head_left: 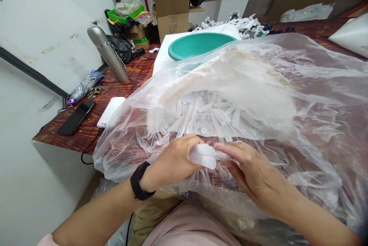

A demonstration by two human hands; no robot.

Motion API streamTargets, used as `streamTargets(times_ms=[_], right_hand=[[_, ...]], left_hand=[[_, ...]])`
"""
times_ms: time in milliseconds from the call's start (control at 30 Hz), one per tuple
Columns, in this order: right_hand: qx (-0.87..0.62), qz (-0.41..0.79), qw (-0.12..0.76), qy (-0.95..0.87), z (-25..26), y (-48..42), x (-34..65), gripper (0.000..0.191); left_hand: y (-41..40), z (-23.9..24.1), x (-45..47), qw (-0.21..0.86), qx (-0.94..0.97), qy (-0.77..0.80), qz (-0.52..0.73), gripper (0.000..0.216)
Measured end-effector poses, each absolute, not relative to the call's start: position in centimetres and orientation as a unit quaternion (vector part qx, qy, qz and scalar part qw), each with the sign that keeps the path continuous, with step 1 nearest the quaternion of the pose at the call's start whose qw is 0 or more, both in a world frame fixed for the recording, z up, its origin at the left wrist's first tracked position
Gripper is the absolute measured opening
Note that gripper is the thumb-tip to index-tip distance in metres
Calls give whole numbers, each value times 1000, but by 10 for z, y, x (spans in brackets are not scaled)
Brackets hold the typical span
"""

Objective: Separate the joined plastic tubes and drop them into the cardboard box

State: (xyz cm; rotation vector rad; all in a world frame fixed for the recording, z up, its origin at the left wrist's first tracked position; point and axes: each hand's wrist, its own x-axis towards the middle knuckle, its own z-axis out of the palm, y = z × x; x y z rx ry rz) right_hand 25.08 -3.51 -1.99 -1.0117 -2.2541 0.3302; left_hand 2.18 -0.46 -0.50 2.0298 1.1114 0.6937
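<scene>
My left hand (175, 158), with a black band on its wrist, is closed around several flat, round-ended translucent white plastic pieces (203, 155). Their ends point right, out of the fist. Close beside it, my right hand (249, 164) pinches another such plastic piece (222, 155) between thumb and fingers; its tip meets the bunch. Beneath both hands spreads a large clear plastic bag (120, 142). Many loose pieces of the same kind (220, 115) lie in the bag's opening just beyond the hands. What exactly these pieces are cannot be told.
A teal basin (201, 43) stands behind the bag on a white surface. On the left are a steel flask (110, 56), a phone (76, 117), a white power bank (110, 111) with a cable, keys (96, 91) and a folded umbrella (84, 87). A cardboard box (172, 10) stands at the back.
</scene>
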Motion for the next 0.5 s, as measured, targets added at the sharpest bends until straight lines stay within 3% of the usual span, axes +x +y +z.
streamTargets(times_ms=[167,300,400,500], right_hand=[[-457,206,325,-802,-23,-25,244,33],[-509,368,299,-718,-24,4,249,44],[-505,312,266,-759,-28,30,252,47],[-463,222,218,-830,-39,45,246,38]], left_hand=[[-3,-13,25,276,866,341,240,9],[20,-3,19,243,884,354,185,16],[57,9,17,236,836,459,188,21],[97,15,29,189,824,512,149,31]])
